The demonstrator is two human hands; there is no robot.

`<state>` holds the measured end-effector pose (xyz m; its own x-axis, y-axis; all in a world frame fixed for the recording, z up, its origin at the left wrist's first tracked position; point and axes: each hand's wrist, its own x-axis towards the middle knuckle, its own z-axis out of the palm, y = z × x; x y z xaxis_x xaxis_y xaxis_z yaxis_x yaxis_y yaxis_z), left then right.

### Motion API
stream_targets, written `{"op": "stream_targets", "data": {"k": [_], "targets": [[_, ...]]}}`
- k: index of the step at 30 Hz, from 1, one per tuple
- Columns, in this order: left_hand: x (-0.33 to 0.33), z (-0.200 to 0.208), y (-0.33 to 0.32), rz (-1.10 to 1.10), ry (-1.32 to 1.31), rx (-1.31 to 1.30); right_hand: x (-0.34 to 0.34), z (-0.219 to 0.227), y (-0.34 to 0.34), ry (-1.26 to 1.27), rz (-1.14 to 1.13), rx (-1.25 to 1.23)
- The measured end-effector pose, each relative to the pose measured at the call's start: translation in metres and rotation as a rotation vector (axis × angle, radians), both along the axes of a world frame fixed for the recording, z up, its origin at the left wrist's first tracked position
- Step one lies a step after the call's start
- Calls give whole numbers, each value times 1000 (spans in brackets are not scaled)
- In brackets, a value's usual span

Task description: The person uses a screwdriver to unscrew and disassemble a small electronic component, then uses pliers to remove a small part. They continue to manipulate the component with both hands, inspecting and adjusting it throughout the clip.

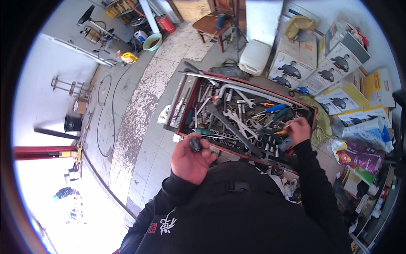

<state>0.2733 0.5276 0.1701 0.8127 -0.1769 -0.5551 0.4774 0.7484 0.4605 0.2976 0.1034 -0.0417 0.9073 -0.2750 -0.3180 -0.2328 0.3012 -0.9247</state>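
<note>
Near the centre of the frame, the left hand [188,163] held a dark cylindrical piece [196,144] between thumb and fingers, palm turned up. Right of centre, the right hand [299,130] was at the right end of a red-edged tool drawer [315,118]; whether it gripped anything was hard to tell at this size. Loose wrenches [238,122] and a blue-handled tool [275,108] lay in the drawer. Printed cartons [294,61] were stacked at upper right, beside a white jerrycan [255,58]. A wooden chair [208,24] stood at top centre, and a dark hose [114,101] curved across the floor at left.
</note>
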Motion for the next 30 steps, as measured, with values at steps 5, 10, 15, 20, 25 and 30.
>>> {"op": "stream_targets", "data": {"k": [5,10,15,20,25,30], "targets": [[0,0,31,27,-22,-43,7,32,167,353,509,17],[-13,-7,81,59,-33,-107,42,27,262,269,651,-33],[-28,-10,132,110,-53,-108,99,21,328,184,416,-201],[-33,-15,174,165,-85,-149,64,49,355,214,547,-121],[-20,-20,200,179,-236,-297,3,141,394,-142,777,-292],[-7,-18,191,162,-280,-284,-12,218,435,-352,802,-393]]}}
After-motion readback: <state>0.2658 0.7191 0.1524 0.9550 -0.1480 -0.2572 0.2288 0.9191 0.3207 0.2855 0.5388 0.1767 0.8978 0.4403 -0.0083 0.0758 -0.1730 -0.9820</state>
